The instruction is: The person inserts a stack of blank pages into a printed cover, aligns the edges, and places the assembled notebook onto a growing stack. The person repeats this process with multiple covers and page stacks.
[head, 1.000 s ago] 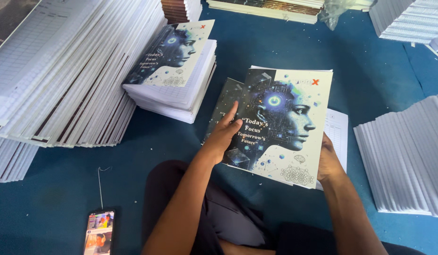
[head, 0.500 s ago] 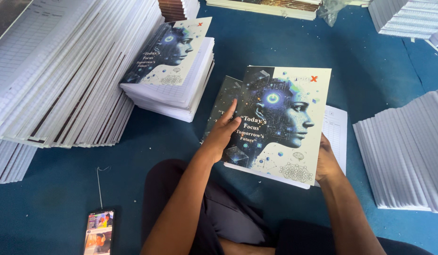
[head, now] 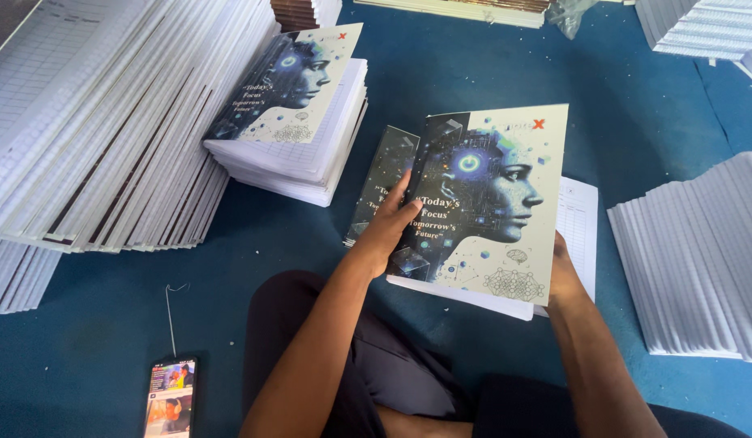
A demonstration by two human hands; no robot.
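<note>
A notebook (head: 481, 203) with a printed cover, a blue-toned profile of a head on a pale ground, is shown at centre frame, held over a blue floor (head: 473, 73). The left hand (head: 389, 229) is laid flat on the lower left part of the cover, fingers spread and thumb raised, pressing rather than clenched. The right hand (head: 564, 276) is largely hidden behind the lower right edge of the notebook; it appears to grasp that edge, though its fingers cannot be seen. The long axis of the notebook runs from lower frame to upper frame, tilted slightly to the right, with the spine side toward the left hand. A second printed cover (head: 384, 182) projects from beneath its left edge, and a ruled sheet (head: 577, 219) projects at its right. A stack of finished notebooks (head: 299, 122) with the same cover lies in the upper left of centre, well apart from both hands. Leaning rows of white page blocks (head: 100, 138) fill the left of the frame, and a further row (head: 700, 259) lies at the right. A phone (head: 171, 397) lies at lower left, beside the person's dark-clothed knee (head: 311, 324). Nothing stands between the held notebook and the finished stack.
</note>
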